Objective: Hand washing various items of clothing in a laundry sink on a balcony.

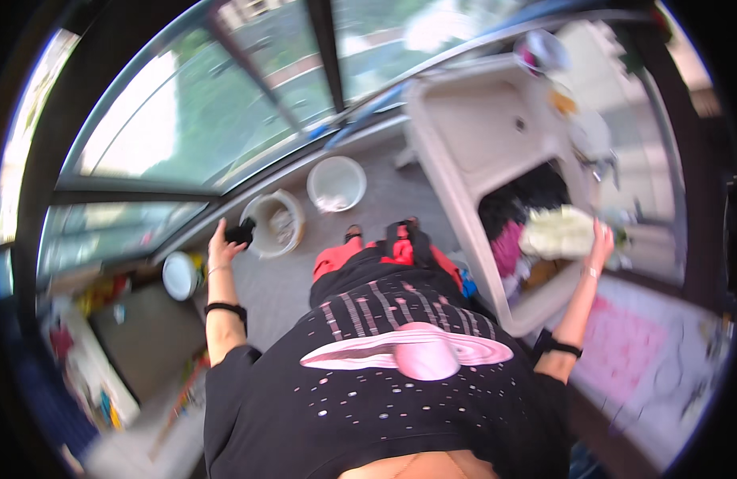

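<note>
My left hand [222, 244] is stretched out to the left and grips a small black cloth item [241, 233], beside the rim of a white bucket [296, 239] with something pale inside. My right hand [602, 242], out to the right, is at the end of a pale yellow-green cloth [557, 232]; blur hides the exact grip, but the fingers look closed on it. That cloth lies across the opening of a light-coloured laundry sink [425, 161]. Dark fabric [527, 188] and a magenta cloth [507, 248] are in the same basin, under and beside it.
A second white bucket [337, 179] stands on the grey floor near the window wall. At the left are a small white tub [180, 276] and a brown box-like surface [150, 335]. A white tabletop with a pink patch [626, 341] is at the right. A container [542, 52] sits by the sink's far corner.
</note>
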### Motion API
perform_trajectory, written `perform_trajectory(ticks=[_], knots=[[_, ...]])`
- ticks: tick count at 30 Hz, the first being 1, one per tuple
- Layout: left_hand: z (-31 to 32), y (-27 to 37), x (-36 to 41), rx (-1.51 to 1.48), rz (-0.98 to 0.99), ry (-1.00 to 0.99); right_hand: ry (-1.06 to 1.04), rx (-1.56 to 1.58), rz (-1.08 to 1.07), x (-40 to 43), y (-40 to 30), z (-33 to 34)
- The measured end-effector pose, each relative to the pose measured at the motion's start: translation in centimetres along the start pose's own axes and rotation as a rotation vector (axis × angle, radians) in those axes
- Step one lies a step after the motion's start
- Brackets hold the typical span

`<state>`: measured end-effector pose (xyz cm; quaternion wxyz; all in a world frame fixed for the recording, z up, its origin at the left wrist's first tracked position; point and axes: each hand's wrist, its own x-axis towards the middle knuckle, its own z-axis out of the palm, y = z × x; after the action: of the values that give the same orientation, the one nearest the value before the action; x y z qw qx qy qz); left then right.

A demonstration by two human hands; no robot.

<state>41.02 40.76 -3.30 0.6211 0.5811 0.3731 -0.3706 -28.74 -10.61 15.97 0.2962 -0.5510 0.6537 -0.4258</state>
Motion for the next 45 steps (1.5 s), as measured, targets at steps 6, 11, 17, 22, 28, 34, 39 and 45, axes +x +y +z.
perform_trajectory(ticks=[6,11,17,22,28,34,39,45], knots=[[17.0,-0.8,1.2,0.141,0.159,-0.552,0.089,0.219,-0.153,0.2,-12.3,-6.1],[37.5,-15.4,-16.1,0.7,0.109,-1.138,0.141,0.341,-0.285,0.5,-17.2,-10.1],[47.0,-36.0,-32.7,1.063,0.103,-1.509,0.049,0.502,-0.178,-0.3,-15.7,-6.9],[52.2,-45.3,-30.4,1.131,0.3,-1.349,0.124,-0.179,-0.226,1.4,-4.0,-6.8],[53.5,-47.4,-27.8,1.379,1.031,-1.239,0.036,-0.817,0.056,0.8,14.7,-5.5],[52.4,-52.0,-22.0,1.979,1.279,-1.297,-0.622,-0.944,0.104,0.1,20.3,6.8],[53.7,-54.7,-19.4,2.313,1.538,-1.215,-0.719,-0.916,0.197,1.1,23.3,10.0],[56.8,-54.7,-23.0,2.143,1.276,-1.323,-0.468,-0.734,0.12,-0.7,27.7,8.7]])
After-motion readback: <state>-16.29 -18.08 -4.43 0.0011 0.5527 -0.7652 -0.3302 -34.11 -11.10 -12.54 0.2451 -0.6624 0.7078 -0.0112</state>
